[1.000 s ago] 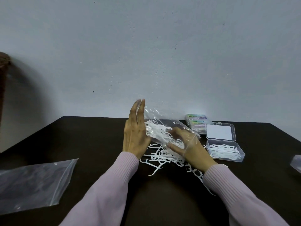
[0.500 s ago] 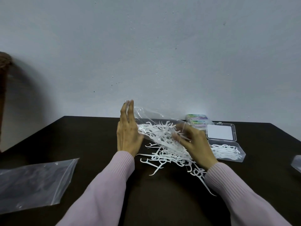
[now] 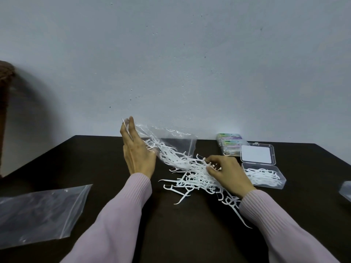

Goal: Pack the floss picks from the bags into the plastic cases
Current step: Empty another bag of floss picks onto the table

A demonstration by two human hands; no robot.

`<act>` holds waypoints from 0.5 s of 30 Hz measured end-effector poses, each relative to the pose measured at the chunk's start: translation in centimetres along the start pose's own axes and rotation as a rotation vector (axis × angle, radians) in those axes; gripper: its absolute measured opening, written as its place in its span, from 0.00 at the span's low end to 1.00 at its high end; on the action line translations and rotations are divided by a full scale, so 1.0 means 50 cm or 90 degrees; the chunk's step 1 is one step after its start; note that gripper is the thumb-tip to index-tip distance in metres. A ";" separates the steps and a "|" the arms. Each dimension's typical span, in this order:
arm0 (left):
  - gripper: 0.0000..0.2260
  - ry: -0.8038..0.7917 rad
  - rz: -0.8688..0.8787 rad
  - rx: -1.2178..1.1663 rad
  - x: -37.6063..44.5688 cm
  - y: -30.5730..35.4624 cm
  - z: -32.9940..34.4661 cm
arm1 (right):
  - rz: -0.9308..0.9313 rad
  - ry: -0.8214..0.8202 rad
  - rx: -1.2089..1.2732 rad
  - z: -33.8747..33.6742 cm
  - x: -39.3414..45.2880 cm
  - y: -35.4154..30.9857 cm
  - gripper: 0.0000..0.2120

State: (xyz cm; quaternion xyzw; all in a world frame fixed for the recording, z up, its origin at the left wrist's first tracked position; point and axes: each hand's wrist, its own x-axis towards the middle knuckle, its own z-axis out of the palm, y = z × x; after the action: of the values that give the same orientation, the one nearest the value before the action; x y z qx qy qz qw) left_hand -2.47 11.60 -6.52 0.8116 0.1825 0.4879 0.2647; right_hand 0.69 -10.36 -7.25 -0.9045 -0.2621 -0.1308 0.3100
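— Since a second ago, what has been changed?

— Compared with that moment, the clear bag [image 3: 171, 141] has been lifted and carried a little toward 9 o'clock by the left hand [image 3: 137, 154], and the right hand [image 3: 227, 172] has been drawn out of the bag toward 3 o'clock. More floss picks [image 3: 191, 173] are now seen spilled on the table [image 3: 95, 160].

— How far is the task judged to be?

— Perhaps around the middle. One open plastic case [image 3: 266, 176], at 3 o'clock from the pile, is already partly filled with picks, and its lid [image 3: 257, 154] is laid back behind it. Two closed cases [image 3: 230, 142], at 1 o'clock, seem to be packed already. An empty-looking bag [image 3: 38, 211] is lying flat at 8 o'clock. The loose pile and the picks left inside the lifted bag must be packed yet.

— How are the hands held?

— The left hand is raised with its back to the camera. Its fingers are kept nearly straight and together, and the bag's edge is held at them; how the thumb lies cannot be told, because it is hidden. The bag is tilted, with its mouth down toward the pile. The right hand is lowered on the pile, its fingers curled and pinched on a few picks at the top of the heap.

— And the sleeves?

— Both forearms are covered by pale pink sleeves [image 3: 121, 215].
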 end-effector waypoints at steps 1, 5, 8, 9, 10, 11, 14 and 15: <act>0.50 0.000 -0.005 -0.006 0.001 -0.001 0.000 | 0.008 -0.007 -0.011 0.000 -0.001 0.000 0.11; 0.51 -0.002 -0.018 -0.030 0.003 -0.006 0.004 | 0.005 0.000 -0.053 0.003 -0.001 0.005 0.13; 0.51 -0.009 -0.016 -0.043 0.000 -0.003 0.006 | -0.018 0.009 -0.060 0.003 -0.001 0.001 0.15; 0.51 -0.010 -0.015 -0.047 -0.001 0.000 0.006 | -0.026 0.002 -0.056 0.004 -0.001 -0.001 0.16; 0.51 -0.011 -0.013 -0.051 -0.002 0.003 0.005 | -0.031 -0.011 -0.052 0.006 -0.002 -0.003 0.17; 0.50 -0.012 -0.012 -0.055 -0.004 0.006 0.004 | -0.029 -0.030 -0.051 0.009 -0.002 -0.005 0.19; 0.50 -0.013 -0.003 -0.070 -0.006 0.016 0.001 | -0.020 -0.082 -0.085 0.018 0.001 -0.011 0.22; 0.50 -0.012 -0.001 -0.076 -0.007 0.018 0.000 | -0.020 -0.092 -0.099 0.021 0.004 -0.013 0.22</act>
State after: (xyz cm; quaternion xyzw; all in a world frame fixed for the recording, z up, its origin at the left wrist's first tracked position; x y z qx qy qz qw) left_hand -2.59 10.70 -6.19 0.7988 0.1511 0.4897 0.3150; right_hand 0.57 -9.16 -7.67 -0.9288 -0.2870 -0.0897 0.2167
